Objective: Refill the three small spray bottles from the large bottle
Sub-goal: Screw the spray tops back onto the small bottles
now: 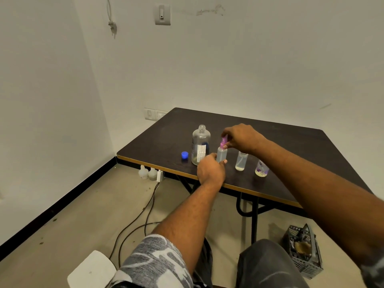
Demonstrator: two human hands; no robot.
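Observation:
A large clear bottle (200, 144) stands uncapped on the dark table (291, 146), and its blue cap (184, 155) lies just to its left. My left hand (211, 170) grips the body of a small clear spray bottle (222, 154) standing next to the large one. My right hand (242, 138) pinches that bottle's pink spray top (223, 142) from above. A second small bottle (241, 161) stands to the right, its top hidden behind my right wrist. The third small bottle (261, 168), with a purple label, is further right near the table's front edge.
The table sits in a corner with white walls. Below its left edge are wall plugs (151, 173) and cables (133, 221) running across the floor. A grey plastic crate (304, 252) stands on the floor at the right. A white seat corner (91, 269) shows at bottom left.

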